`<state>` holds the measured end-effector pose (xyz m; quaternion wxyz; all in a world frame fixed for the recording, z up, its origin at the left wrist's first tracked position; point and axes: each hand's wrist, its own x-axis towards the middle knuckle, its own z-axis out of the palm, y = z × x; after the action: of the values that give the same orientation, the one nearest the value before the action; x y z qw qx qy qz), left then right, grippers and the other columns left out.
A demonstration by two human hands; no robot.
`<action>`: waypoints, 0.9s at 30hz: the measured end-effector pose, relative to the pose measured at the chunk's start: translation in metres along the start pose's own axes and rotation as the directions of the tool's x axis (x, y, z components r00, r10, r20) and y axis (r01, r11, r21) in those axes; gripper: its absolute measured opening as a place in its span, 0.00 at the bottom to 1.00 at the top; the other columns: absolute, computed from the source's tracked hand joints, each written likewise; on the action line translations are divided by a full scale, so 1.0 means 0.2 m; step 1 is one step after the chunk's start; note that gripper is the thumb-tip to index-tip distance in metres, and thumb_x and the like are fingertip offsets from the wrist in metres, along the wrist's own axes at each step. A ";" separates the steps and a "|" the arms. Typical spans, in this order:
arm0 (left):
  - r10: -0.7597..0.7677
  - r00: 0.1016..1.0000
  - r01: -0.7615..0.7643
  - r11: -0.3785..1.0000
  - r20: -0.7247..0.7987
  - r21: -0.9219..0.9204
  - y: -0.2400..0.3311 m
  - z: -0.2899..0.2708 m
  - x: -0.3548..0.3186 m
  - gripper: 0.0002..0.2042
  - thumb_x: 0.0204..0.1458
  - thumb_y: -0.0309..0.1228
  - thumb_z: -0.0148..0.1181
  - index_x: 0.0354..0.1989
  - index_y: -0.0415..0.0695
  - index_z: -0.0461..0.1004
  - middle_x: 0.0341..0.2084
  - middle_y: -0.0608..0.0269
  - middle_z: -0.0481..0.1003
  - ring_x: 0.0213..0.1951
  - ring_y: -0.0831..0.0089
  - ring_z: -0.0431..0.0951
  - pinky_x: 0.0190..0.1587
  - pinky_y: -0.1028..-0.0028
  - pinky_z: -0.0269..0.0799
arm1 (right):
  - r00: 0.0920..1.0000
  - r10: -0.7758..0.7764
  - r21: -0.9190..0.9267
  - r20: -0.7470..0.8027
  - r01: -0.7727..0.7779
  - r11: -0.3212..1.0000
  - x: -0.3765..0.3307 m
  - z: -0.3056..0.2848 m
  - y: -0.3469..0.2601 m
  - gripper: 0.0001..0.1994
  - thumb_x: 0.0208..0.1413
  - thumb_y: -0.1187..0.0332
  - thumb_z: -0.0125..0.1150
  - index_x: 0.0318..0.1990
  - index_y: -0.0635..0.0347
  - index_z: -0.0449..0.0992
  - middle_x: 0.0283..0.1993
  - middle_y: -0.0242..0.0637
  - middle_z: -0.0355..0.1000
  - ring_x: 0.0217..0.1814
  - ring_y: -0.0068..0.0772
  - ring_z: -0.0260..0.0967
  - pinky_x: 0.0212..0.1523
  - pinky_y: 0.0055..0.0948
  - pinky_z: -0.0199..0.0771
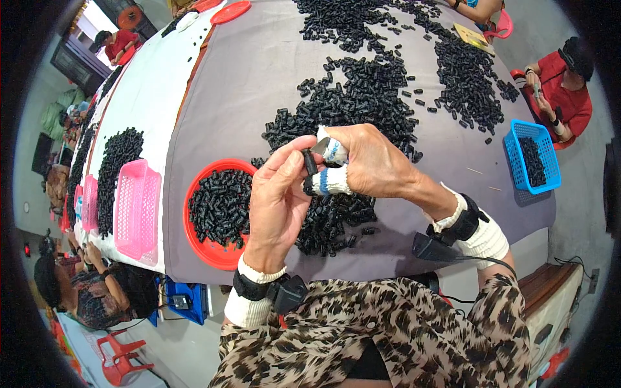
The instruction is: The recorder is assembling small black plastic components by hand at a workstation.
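Note:
In front of me my left hand (279,200) pinches a small black cylindrical part (310,162) between thumb and fingers. Close against it is my right hand (378,161), its fingers curled, with white, blue-marked wrapping (334,181) round some of them. A small greyish edge shows at the right fingertips by the part; what it belongs to I cannot make out. Beneath and beyond both hands lies a large heap of similar black parts (362,97). Left of my left hand stands a round red tray (191,210) filled with more of them.
A grey cloth covers the table (226,110). Further heaps (466,84) lie at the far right, near a blue basket (550,158) and a person in red (564,97). Pink baskets (137,210) stand on the left, where another person sits (84,284). A cable (495,260) trails from my right wrist.

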<state>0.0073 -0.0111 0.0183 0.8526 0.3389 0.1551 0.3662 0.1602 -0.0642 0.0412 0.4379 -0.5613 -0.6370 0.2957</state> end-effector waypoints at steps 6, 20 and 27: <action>0.014 0.996 -0.008 0.998 0.084 -0.069 -0.02 -0.04 -0.01 0.14 0.54 0.26 0.51 0.48 0.34 0.67 0.35 0.56 0.74 0.37 0.73 0.75 0.42 0.75 0.72 | 0.992 0.046 -0.028 0.119 -0.043 0.999 0.01 -0.01 0.00 0.14 0.40 0.66 0.67 0.32 0.62 0.71 0.22 0.31 0.68 0.24 0.19 0.62 0.26 0.23 0.64; 0.015 0.999 -0.014 1.000 0.042 -0.013 -0.02 -0.05 -0.01 0.11 0.54 0.24 0.51 0.45 0.35 0.69 0.37 0.58 0.74 0.37 0.75 0.75 0.42 0.76 0.72 | 0.978 -0.027 -0.131 0.209 0.055 0.990 0.03 -0.02 0.01 0.15 0.41 0.64 0.64 0.31 0.64 0.70 0.24 0.40 0.70 0.25 0.35 0.67 0.28 0.32 0.65; 0.013 0.999 -0.014 0.999 0.030 0.035 -0.01 -0.04 -0.01 0.10 0.53 0.25 0.52 0.43 0.36 0.70 0.36 0.60 0.74 0.38 0.76 0.74 0.42 0.76 0.71 | 0.981 -0.039 -0.121 0.192 0.063 0.991 0.03 -0.01 0.02 0.16 0.41 0.63 0.65 0.33 0.64 0.70 0.25 0.41 0.70 0.26 0.38 0.68 0.29 0.33 0.66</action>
<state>0.0019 -0.0102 0.0106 0.8463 0.3603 0.1465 0.3641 0.1646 -0.0582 0.0400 0.3464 -0.5408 -0.7074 0.2952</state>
